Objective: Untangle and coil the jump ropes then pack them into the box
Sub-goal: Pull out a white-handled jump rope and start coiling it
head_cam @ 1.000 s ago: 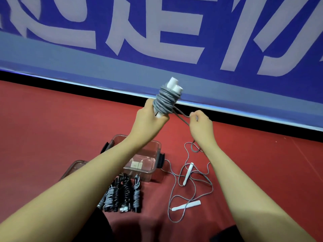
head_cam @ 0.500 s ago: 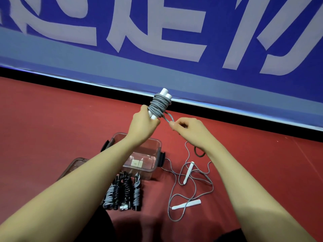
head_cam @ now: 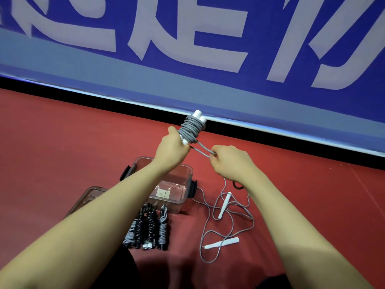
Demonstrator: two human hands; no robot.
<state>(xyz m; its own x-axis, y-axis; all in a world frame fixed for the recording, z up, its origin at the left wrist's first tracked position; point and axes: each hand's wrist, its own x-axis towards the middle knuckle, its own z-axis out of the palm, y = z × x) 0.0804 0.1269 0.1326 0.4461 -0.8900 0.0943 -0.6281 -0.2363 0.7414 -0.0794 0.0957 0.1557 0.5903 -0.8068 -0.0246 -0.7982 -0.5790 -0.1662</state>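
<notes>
The grey cord jump rope wound around its two white cylindrical handles is held in the air above the red floor, in front of the blue banner with pale lettering. The left hand grips the lower end of the paired handles, its fingers curled around them; the white handle tips protrude above the coil. A short loop of grey cord runs from the base of the coil to the right hand, whose fingers are closed and pinch the loop's far end. The two hands are near each other, joined by this loop.

Below the forearms, a clear rectangular plastic box with black side latches stands open on the floor; two small pale labels show on its near wall. A clear plastic lid lies flat just left of the box, partly covered by the left forearm.

In front of the box, a row of coiled jump ropes lies side by side, touching one another: about four bundles, some black, some grey; the exact count is unclear.

Right of the box, one loose grey jump rope with two white handles lies uncoiled on the floor in open loops.
</notes>
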